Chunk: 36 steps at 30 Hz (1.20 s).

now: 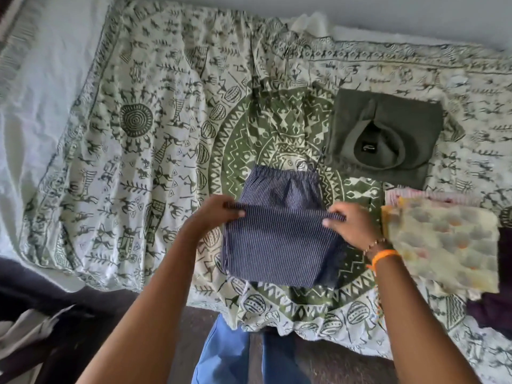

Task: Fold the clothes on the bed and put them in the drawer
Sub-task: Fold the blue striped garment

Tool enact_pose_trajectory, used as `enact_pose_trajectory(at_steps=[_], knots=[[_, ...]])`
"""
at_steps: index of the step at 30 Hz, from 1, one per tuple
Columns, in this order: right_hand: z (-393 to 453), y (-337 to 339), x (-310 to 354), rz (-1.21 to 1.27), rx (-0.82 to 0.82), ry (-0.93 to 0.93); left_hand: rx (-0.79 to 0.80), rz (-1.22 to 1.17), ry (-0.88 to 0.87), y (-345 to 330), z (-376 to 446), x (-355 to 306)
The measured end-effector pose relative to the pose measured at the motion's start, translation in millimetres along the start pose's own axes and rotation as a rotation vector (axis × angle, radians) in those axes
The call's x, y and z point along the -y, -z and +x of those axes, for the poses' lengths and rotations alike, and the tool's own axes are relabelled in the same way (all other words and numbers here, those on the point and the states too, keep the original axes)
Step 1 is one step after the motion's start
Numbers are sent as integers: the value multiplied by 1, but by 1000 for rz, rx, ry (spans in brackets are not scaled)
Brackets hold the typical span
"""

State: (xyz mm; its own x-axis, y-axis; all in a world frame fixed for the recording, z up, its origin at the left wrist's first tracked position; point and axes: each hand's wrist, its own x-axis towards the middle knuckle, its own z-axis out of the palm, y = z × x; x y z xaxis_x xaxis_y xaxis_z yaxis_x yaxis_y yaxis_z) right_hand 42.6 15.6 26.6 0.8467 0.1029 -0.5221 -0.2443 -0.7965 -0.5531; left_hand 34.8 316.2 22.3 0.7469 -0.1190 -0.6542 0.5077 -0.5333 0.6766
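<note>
The bed (155, 112) under me wears a cream and green printed cover (171, 79). Near its front edge lies my striped navy garment (279, 242), its lower half doubled up toward the waistband. Behind it to the right sits a folded olive hoodie (385, 131); just right of my wrist rests a folded pale patterned cloth (443, 242). My left hand (219, 214) pinches the fold's left corner, and my right hand (352, 225) pinches its right corner.
</note>
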Motion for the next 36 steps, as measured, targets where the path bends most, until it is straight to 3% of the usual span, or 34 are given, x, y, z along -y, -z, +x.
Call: enact_pose_trajectory(at_steps=[3, 6, 11, 13, 17, 21, 24, 27, 36], knots=[[65, -4, 9, 54, -286, -8, -248, -149, -53, 2, 49, -18], [103, -29, -2, 76, -445, -40, -379, -335, -68, -10, 89, -12], [67, -100, -40, 260, -573, -269, -309, -278, 311, -50, 85, 57], [50, -122, -48, 276, -589, -390, -243, -319, 346, -64, 75, 77], [44, -131, -45, 258, -566, -481, -224, -281, 297, -69, 73, 92], [50, -121, -37, 321, -482, -564, -37, -509, 349, -58, 72, 81], [54, -112, -39, 463, -339, -565, 159, -688, 429, -52, 70, 67], [57, -97, -40, 600, -142, -569, 256, -849, 491, -45, 67, 50], [55, -78, -39, 920, 130, -499, 282, -959, 462, -37, 55, 35]])
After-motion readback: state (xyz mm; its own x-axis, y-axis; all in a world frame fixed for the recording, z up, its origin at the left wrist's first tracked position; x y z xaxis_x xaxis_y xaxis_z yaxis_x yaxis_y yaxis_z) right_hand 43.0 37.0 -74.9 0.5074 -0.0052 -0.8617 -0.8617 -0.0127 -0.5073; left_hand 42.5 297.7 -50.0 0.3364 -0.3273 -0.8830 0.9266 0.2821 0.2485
